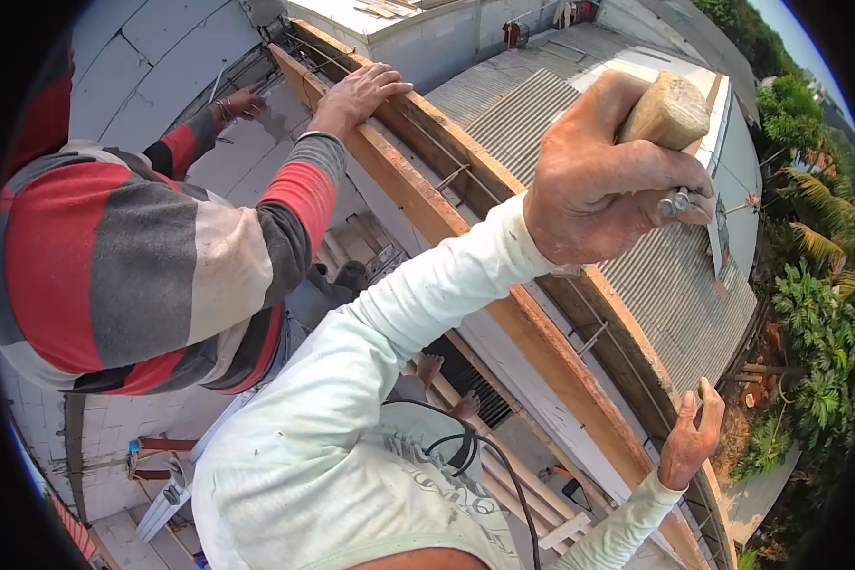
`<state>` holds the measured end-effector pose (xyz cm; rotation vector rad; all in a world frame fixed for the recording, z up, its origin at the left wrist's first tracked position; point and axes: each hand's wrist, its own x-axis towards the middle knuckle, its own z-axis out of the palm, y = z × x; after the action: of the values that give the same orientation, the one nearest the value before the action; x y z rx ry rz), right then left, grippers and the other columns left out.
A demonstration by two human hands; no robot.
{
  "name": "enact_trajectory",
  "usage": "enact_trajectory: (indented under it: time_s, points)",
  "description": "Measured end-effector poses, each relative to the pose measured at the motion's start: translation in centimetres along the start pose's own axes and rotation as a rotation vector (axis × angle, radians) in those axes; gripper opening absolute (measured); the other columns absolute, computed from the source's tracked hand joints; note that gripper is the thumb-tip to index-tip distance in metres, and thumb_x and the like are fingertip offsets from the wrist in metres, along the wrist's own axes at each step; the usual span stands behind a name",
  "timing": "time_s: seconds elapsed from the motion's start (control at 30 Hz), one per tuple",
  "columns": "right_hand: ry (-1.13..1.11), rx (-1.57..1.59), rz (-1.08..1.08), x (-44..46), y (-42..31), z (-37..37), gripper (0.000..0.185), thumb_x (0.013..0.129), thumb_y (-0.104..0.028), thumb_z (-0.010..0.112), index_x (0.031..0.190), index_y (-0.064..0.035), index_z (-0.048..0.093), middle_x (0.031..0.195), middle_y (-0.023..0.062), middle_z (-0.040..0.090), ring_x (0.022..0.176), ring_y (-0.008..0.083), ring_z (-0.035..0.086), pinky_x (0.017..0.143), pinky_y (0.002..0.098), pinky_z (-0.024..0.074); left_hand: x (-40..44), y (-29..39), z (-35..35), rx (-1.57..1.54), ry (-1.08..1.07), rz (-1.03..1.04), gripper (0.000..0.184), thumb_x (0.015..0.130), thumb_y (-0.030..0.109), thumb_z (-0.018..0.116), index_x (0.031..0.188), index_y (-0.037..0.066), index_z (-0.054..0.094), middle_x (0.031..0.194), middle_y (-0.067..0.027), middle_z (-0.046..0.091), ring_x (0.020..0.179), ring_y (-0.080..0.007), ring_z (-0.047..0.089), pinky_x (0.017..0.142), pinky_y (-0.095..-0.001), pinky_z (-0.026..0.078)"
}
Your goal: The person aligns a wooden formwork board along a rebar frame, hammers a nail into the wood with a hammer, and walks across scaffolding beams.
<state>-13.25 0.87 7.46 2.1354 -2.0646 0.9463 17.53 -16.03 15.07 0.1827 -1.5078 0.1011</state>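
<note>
Nails [674,203] and a wooden handle [672,112] sit clenched in my left hand [603,185]; my right hand [691,445], fingers loosely open, appears near the formwork board [629,328].

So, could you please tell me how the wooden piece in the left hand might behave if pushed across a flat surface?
The wooden piece is probably stiff, as its exposed end looks thick and solid. Its squarish, flattened sides suggest it would slide rather than roll. It seems manageable one-handed, since the left hand alone grips it, though its lower part is hidden.
</note>
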Motion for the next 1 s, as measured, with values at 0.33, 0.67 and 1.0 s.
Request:
enact_trajectory:
  time_s: [0.33, 0.67, 1.0]
  points:
    - [-0.571, 1.424, 0.219, -2.2, -11.2, 8.2, 0.054, 0.101, -0.044, 0.043, 0.121, 0.0044, 0.056, 0.113, 0.019, 0.061, 0.104, 0.0284, 0.062, 0.083, 0.0394, 0.054, -2.5, 7.1, 5.2, -0.27, -0.074, -0.095, 0.04, 0.06, 0.018, 0.085, 0.092, 0.021, 0.063, 0.105, -0.0135, 0.046, 0.09, -0.0323, 0.053, 0.058, -0.0412, 0.049]
    - [-0.5, 1.441, 0.29, -4.0, -11.3, 9.2, 0.049, 0.1, -0.04, 0.045, 0.12, 0.002, 0.057, 0.111, 0.0176, 0.062, 0.101, 0.0279, 0.062, 0.082, 0.0387, 0.0541, -5.2, 11.8, 6.2, -0.374, -0.098, 0.117, 0.016, 0.073, 0.023, 0.068, 0.076, 0.019, 0.053, 0.098, -0.0204, 0.046, 0.073, -0.0359, 0.051, 0.053, -0.0408, 0.045]
    - [-0.477, 1.402, 0.274, -3.3, -12.1, 10.0, 0.043, 0.099, -0.037, 0.047, 0.119, -0.0005, 0.058, 0.11, 0.0163, 0.063, 0.098, 0.0274, 0.063, 0.08, 0.038, 0.0542, -3.5, 15.1, 2.4, -0.324, -0.254, 0.13, 0.025, 0.092, 0.018, 0.057, 0.069, 0.016, 0.047, 0.095, -0.0175, 0.053, 0.08, -0.0315, 0.055, 0.066, -0.0428, 0.046]
